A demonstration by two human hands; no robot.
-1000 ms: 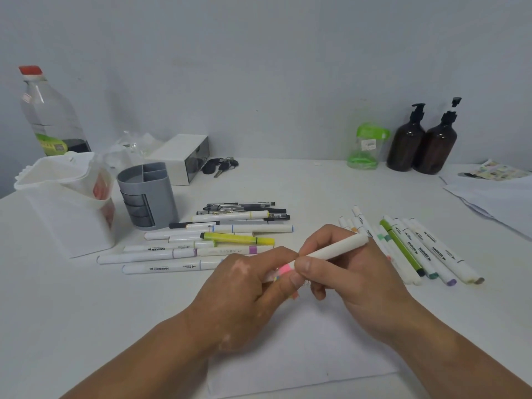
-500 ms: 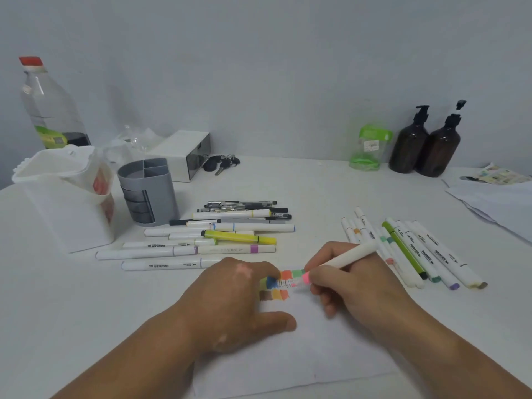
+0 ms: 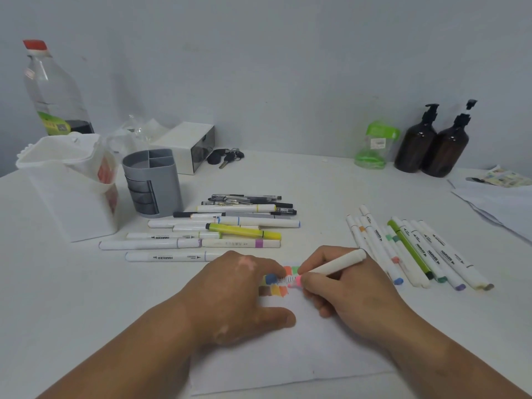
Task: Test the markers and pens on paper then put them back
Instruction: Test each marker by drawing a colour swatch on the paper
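A: Where's the marker?
B: The right hand (image 3: 345, 289) grips a white marker (image 3: 339, 263), its pink tip touching the paper (image 3: 302, 361) beside the colour patches (image 3: 273, 290).
A: And the left hand (image 3: 239, 295)?
B: Flat on the paper, fingers relaxed, holding nothing. A heap of pens (image 3: 239, 223) lies beyond it. A row of markers (image 3: 417, 249) lies just right of the right hand, on the counter (image 3: 86, 298).

Around your paper (image 3: 302, 352): pen pile (image 3: 244, 231) behind left; marker row (image 3: 414, 251) right; organiser (image 3: 152, 182) far behind left; pump bottles (image 3: 417, 145) far behind right.
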